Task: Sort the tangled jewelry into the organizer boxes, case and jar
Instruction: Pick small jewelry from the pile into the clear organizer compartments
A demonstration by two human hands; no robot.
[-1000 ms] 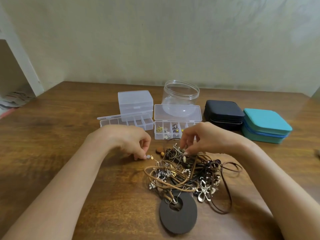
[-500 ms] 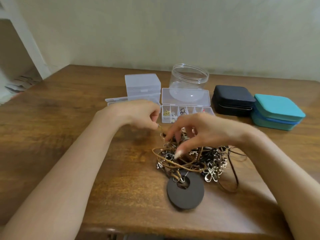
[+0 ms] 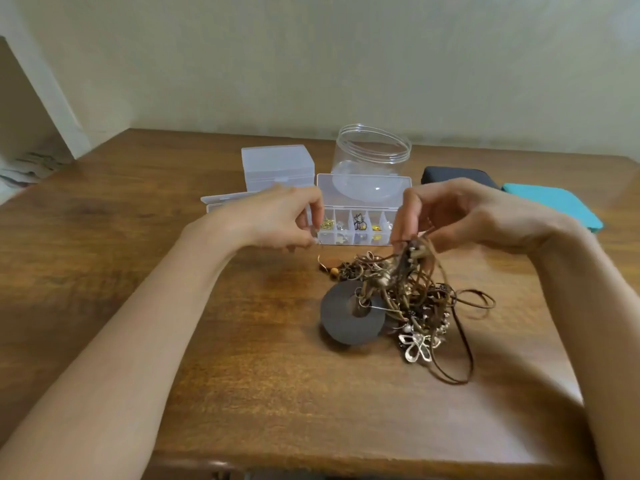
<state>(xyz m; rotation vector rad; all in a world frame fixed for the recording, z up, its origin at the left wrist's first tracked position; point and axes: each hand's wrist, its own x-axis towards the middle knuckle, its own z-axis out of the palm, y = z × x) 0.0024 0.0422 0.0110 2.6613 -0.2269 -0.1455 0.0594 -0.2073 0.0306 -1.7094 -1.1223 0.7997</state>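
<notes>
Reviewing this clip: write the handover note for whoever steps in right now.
Left hand: pinches a small piece, too blurred to identify, at the front-left corner of the open organizer box.
Right hand: grips cords lifted from the tangle; the dark disc pendant lies on the table.
Done: a few small pieces sit in that box's compartments.
Left: most of the tangle. The jar looks empty; the black case and teal case are closed.
</notes>
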